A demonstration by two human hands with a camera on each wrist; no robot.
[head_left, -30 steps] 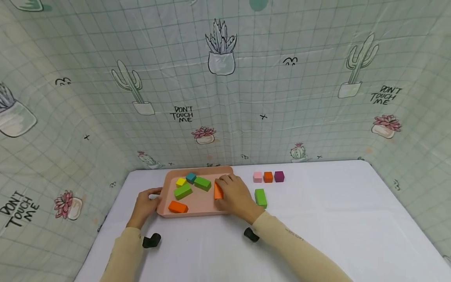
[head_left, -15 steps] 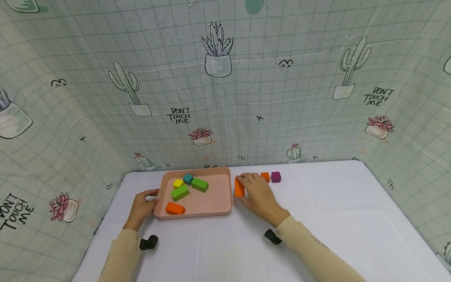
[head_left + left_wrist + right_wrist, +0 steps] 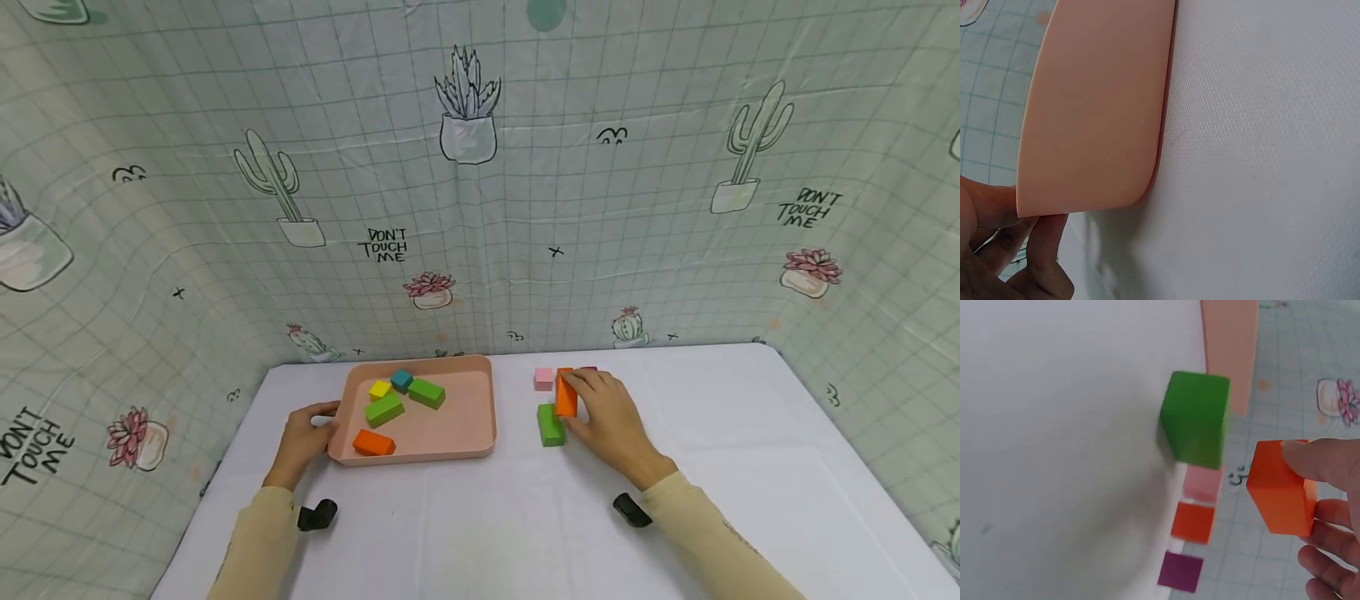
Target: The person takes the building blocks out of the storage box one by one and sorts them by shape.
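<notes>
My right hand [image 3: 611, 417] pinches an orange rectangular block [image 3: 566, 398] between thumb and fingers, to the right of the tray. In the right wrist view this orange block [image 3: 1279, 487] hangs clear of the table, beside a green block [image 3: 1194, 419]. That green block [image 3: 551, 426] rests on the table just below it in the head view. My left hand [image 3: 302, 442] holds the left edge of a pink tray [image 3: 465, 446], thumb and fingers at the rim of the tray [image 3: 1097, 112]. Inside the tray lie two green blocks [image 3: 426, 393], an orange block [image 3: 373, 442], a yellow cube [image 3: 380, 390] and a blue cube [image 3: 402, 382].
Behind the right hand stand a pink cube [image 3: 543, 380], an orange cube [image 3: 1193, 522] and a purple cube [image 3: 1180, 572] in a row. A white cloth covers the table [image 3: 465, 533]. A patterned curtain [image 3: 525, 200] closes off its back and sides.
My right hand has carried the orange block out of the tray and rightward, to above the green block and in front of the small cubes. The left hand has stayed at the tray's edge.
</notes>
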